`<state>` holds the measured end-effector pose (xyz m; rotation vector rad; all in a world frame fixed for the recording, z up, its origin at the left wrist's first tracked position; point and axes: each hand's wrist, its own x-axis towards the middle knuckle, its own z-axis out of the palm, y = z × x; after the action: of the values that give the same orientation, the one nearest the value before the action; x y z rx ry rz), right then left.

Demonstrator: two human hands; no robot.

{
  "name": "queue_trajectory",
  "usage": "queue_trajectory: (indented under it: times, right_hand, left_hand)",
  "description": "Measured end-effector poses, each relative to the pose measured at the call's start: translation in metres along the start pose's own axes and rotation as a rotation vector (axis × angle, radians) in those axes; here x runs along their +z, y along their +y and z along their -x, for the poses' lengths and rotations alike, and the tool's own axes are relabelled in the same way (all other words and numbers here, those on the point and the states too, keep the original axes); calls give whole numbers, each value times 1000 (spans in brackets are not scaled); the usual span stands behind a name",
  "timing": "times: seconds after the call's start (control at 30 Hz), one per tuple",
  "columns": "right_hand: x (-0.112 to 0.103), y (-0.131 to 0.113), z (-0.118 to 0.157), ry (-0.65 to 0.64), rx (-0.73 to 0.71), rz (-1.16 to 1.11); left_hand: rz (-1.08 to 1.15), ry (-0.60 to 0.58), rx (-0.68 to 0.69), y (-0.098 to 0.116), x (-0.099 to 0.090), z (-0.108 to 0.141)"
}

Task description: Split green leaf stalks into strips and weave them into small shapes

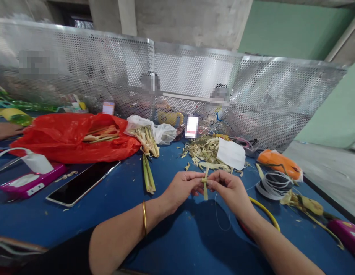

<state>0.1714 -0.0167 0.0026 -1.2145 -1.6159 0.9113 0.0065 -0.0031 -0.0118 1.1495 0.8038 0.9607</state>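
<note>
Between my two hands is a pale yellow-green leaf strip (205,194), folded or knotted at the middle, with one end pointing up and one down. My left hand (183,188) pinches it from the left, thumb and fingertips closed. From the other side my right hand (226,187) grips the same strip, its thumb and forefinger pressed together. A thin clear thread (223,230) loops down over the blue table below my right hand. Just beyond the hands lies a heap of dry leaf shreds (200,151), partly under a white paper (231,154).
A red plastic bag (62,133) of husks, a dark phone (84,184), a purple power strip (34,183) and green stalks (148,173) lie left. Right are a wire coil (274,186) and an orange packet (280,163). A perforated metal screen (191,68) stands behind.
</note>
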Motion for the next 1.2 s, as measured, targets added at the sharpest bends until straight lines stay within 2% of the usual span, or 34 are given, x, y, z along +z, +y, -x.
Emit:
queue_trajectory:
  times: [0.23, 0.4, 0.67, 0.77, 0.87, 0.9, 0.97, 1.07, 1.13, 1.2]
  right_hand:
    - [1, -4, -1, -1, 119, -161]
    - [1, -3, -1, -12, 121, -145]
    - [1, 5, -2, -55, 57, -69]
    - [-5, 2, 0, -35, -111, 207]
    - [-13, -5, 1, 68, -478, 630]
    - [-15, -6, 2, 62, -602, 750]
    - [-15, -8, 3, -32, -780, 923]
    - [-11, -8, 4, -156, -887, 1042]
    - [-7, -7, 5, -141, -918, 1007]
    - [-3, -5, 6, -69, -865, 874]
  left_hand:
    - [-30, 0, -36, 6, 1, 1]
    - [-122, 27, -30, 11, 3, 4]
    - [-146, -53, 5, 6, 1, 3]
    - [-81, -28, -56, 5, -2, 1]
    - [44, 29, -134, 7, -5, 0]
    - [77, 49, -149, 7, -5, -1]
    - [115, 72, -159, 7, -6, -2]
    - [103, 57, -152, 7, -6, -2]
    - [66, 34, -150, 7, -4, 0]
    - [1, 11, -151, 8, -1, 3]
